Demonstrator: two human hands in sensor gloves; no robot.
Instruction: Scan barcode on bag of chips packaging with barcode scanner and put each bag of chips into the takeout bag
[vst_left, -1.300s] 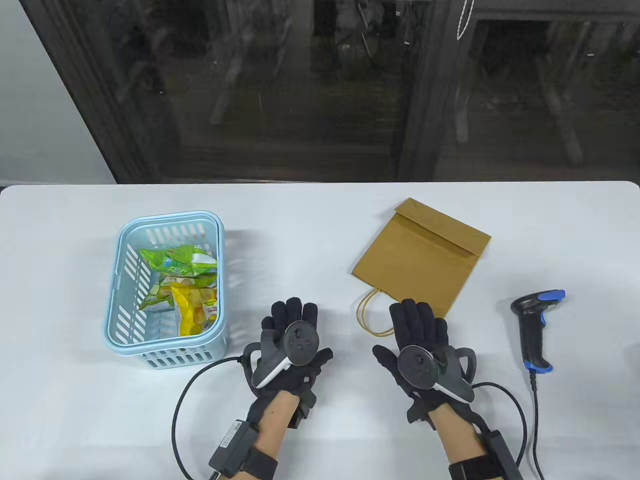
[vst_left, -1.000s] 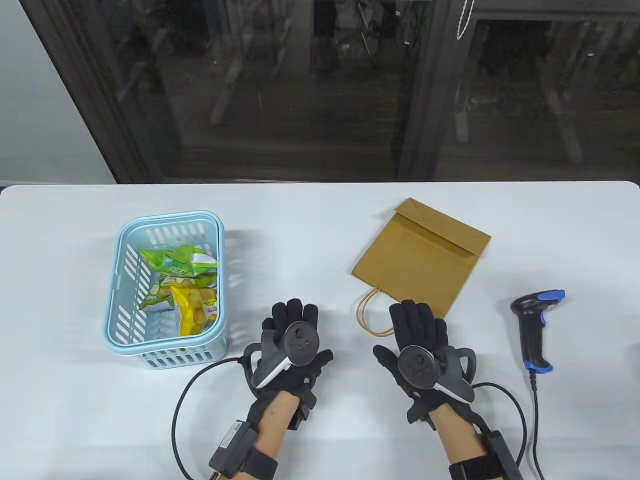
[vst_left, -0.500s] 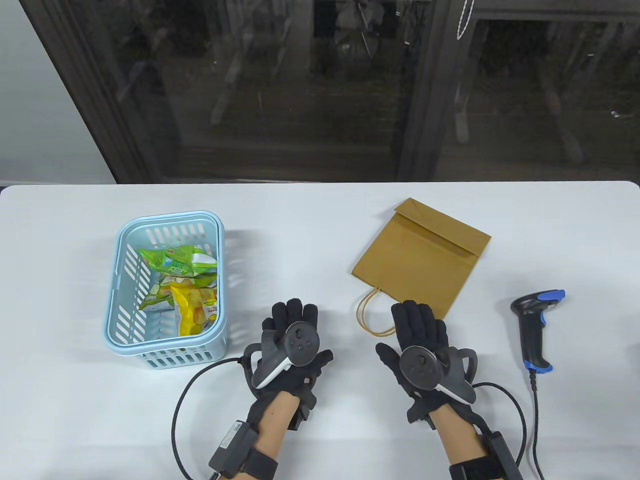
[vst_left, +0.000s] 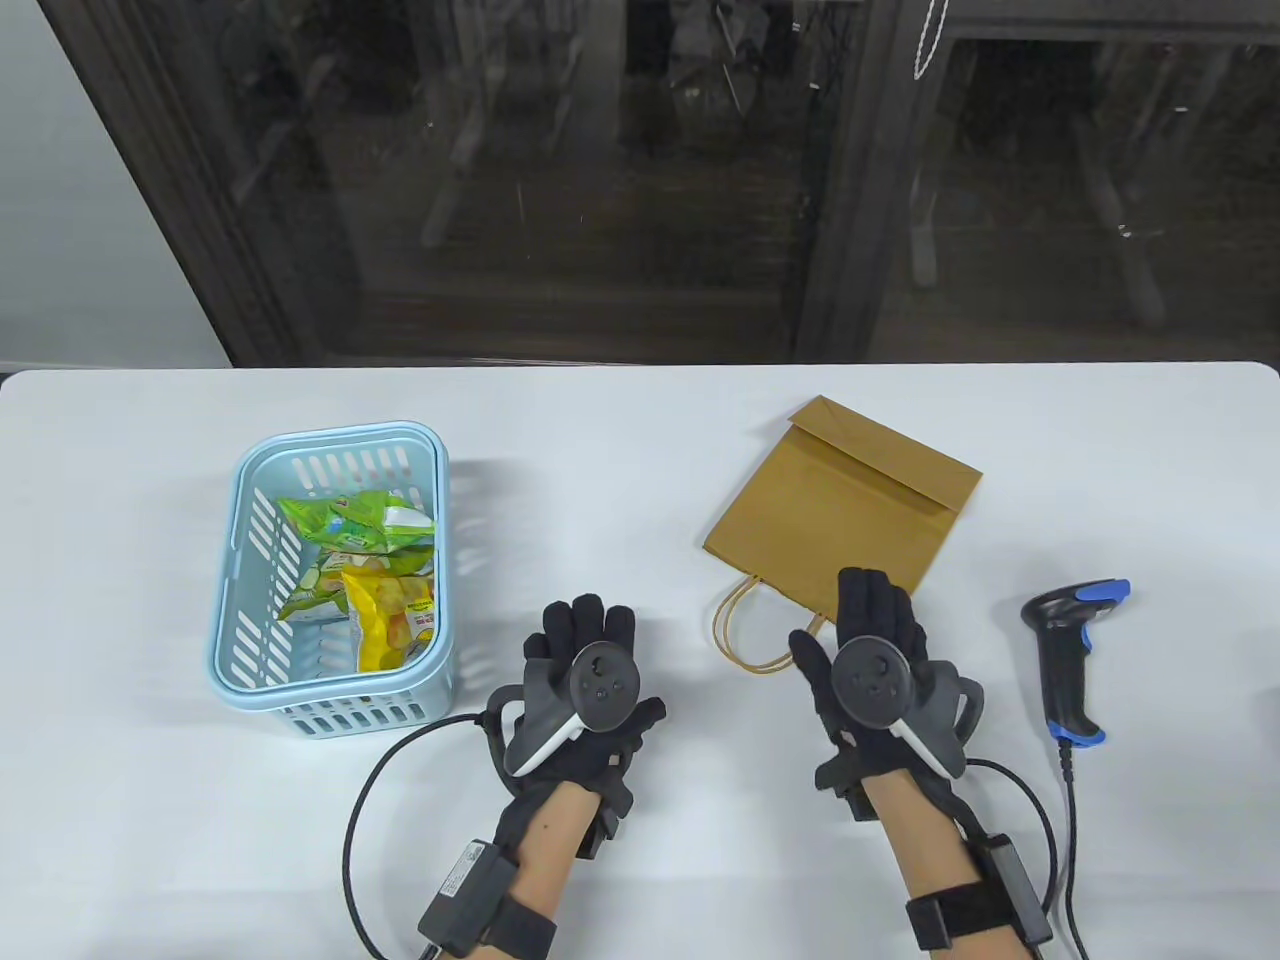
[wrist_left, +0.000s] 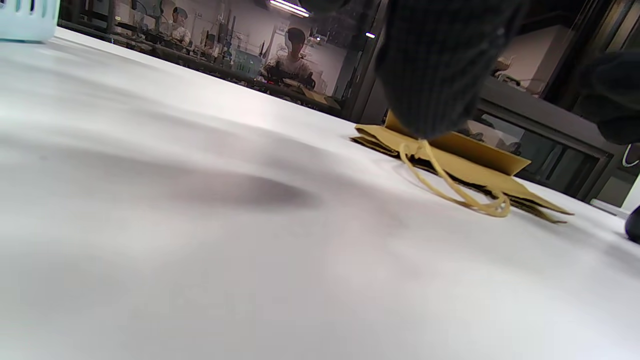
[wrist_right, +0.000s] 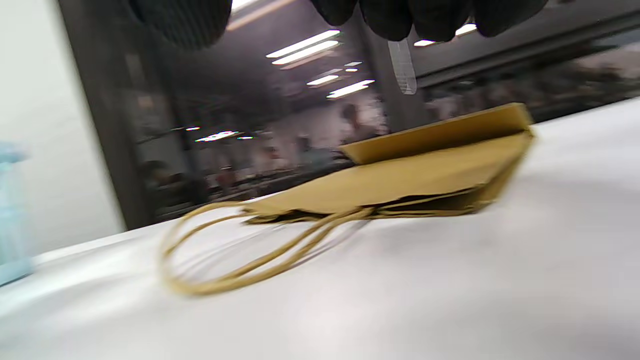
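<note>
I see the bags of chips (vst_left: 375, 575) lying in the blue basket (vst_left: 325, 435), at about nine o'clock on the white table (vst_left: 640, 420). The takeout bag (vst_left: 845, 510) lies flat near two o'clock. My right hand (vst_left: 870, 665), fingers straight and holding nothing, overlaps its near edge. The barcode scanner (vst_left: 1070, 655) lies at three o'clock. My left hand (vst_left: 585, 690) rests flat, fingers apart.

No legible text on any item.
</note>
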